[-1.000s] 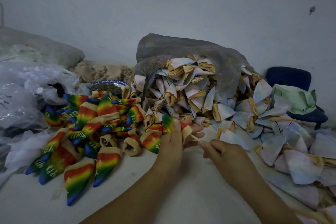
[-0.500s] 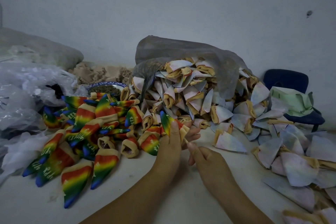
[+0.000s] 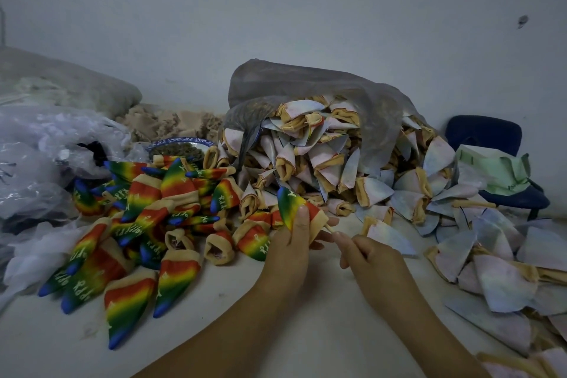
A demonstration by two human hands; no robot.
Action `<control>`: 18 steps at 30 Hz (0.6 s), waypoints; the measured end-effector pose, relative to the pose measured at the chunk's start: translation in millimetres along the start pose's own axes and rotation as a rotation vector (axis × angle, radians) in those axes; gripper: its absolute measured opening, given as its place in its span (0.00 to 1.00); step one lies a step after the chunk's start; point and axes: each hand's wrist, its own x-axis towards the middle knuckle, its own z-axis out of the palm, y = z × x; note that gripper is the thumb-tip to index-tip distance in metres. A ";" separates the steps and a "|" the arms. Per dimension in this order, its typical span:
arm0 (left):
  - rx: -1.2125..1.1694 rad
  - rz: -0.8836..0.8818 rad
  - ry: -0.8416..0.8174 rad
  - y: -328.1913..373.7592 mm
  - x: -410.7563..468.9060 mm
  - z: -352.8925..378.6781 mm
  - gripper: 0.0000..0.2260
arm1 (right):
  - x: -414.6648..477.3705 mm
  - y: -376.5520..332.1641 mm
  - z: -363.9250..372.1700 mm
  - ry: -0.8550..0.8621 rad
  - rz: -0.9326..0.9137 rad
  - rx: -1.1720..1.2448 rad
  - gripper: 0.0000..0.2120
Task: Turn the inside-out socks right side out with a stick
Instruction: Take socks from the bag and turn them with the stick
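My left hand grips a rainbow sock that points up and to the left, its tan cuff toward the right. My right hand pinches a thin wooden stick; a short piece of it shows between the cuff and my fingertips, the rest is hidden. Rainbow, right-side-out socks lie heaped to the left. Pale inside-out socks spill from a grey plastic bag in the middle and spread to the right.
Crumpled clear plastic bags fill the far left. A blue-rimmed plate sits behind the rainbow pile. A dark blue chair with green cloth stands at the right. The white table shows near me, and a wall rises behind.
My right hand pushed the stick into the sock up to the cuff, then drew back a little to the right. The left hand kept hold of the rainbow sock.
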 end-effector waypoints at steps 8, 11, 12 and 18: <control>-0.129 -0.050 -0.045 1.6 4.7 4.7 0.27 | -9.0 -9.0 18.5 -0.157 0.217 0.288 0.25; -0.112 -0.055 -0.046 -4.3 4.7 1.2 0.28 | -3.3 -5.8 10.6 -0.104 0.054 0.140 0.24; -0.100 -0.042 -0.046 -5.5 5.3 0.2 0.29 | -1.2 -4.0 6.5 -0.079 0.015 0.107 0.24; -0.121 -0.017 -0.053 -7.5 6.9 -3.3 0.30 | 4.0 12.3 -20.6 -0.141 -0.059 -0.095 0.26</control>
